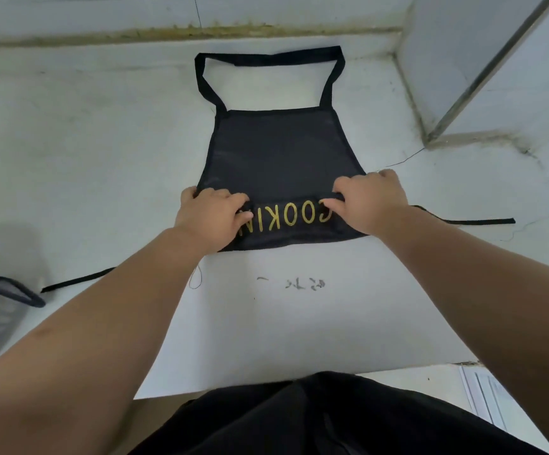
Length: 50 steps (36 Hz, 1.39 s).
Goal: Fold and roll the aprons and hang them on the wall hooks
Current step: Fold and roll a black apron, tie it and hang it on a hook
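A black apron (279,149) is noted lying flat on the white desk (102,159), bib end away from the person, its neck strap (266,59) spread out in a loop towards the back wall. The near end of the apron is turned over into a fold, on which yellow lettering (286,216) is seen upside down.

The left hand (212,215) is placed on the left end of that fold and the right hand (370,200) on the right end. The fingers (233,200) of both hands are curled over the folded edge and grip it. Part of the lettering is covered by the left hand.

One waist tie (480,221) is stretched out to the right from beneath the right forearm; the other tie (76,280) trails to the left. A loose thread (196,280) is observed near the left forearm.

Under the near edge of the apron a white sheet (266,339) is laid, marked with faint handwriting (299,284). A grey basket (0,316) holding dark fabric is recorded at the left margin. An upright white panel (463,60) stands at the far right corner. Loose papers (486,399) lie at the lower right.
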{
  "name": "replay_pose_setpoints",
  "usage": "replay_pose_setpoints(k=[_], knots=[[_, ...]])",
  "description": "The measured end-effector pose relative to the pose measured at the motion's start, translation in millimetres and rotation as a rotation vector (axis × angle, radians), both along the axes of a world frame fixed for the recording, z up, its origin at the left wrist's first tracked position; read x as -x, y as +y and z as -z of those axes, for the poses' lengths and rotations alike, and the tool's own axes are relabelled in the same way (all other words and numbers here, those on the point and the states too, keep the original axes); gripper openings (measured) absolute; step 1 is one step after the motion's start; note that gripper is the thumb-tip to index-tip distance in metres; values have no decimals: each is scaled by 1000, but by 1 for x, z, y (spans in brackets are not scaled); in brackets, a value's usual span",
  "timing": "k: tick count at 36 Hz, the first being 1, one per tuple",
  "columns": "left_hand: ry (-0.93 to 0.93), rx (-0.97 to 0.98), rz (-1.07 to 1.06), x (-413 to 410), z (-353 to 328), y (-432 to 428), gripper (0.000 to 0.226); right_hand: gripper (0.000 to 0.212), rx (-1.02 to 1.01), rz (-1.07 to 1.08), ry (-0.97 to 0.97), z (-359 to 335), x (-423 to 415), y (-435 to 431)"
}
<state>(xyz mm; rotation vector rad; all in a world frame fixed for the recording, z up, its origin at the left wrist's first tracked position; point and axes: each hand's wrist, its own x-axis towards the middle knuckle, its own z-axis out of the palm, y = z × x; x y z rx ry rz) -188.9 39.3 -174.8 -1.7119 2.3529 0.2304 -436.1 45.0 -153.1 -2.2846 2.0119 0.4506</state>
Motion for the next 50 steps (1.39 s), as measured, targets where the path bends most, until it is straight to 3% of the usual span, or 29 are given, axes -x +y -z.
replay_pose_setpoints(k=[2,6,8,10,13,18,23,28,31,33,36,41,44,50], knots=[[6,102,28,-3,4,2,37,34,-6,9,14,6,-5,3],[214,182,204,8,15,12,34,50,-98,26,-87,26,-24,18],[250,34,189,17,18,26,57,57,-102,60,-169,36,-27,30],[185,-104,136,19,27,37,75,83,-123,51,-200,42,-25,37],[156,-120,131,20,28,38,89,101,-191,-9,-174,41,-19,36],[190,-122,94,21,13,26,85,82,-187,-22,-175,32,-20,27],[159,-117,172,22,-6,7,43,62,-163,-16,-224,11,-24,23],[203,-463,92,21,-38,-12,21,29,-392,-32,-254,-18,-20,11],[238,-659,17,18,-44,-18,28,16,-433,3,-298,-26,-20,4],[261,-632,-10,15,-40,-19,43,12,-407,35,-310,-29,-16,1],[236,-432,-28,11,-30,-18,50,18,-301,52,-248,-25,-9,0],[-113,13,117,20,-9,-3,55,58,-123,-71,59,-2,-7,1],[-107,-38,120,29,4,12,59,68,-34,-143,158,5,-10,6],[93,-135,-20,44,19,31,66,63,-91,-266,54,24,-20,21]])
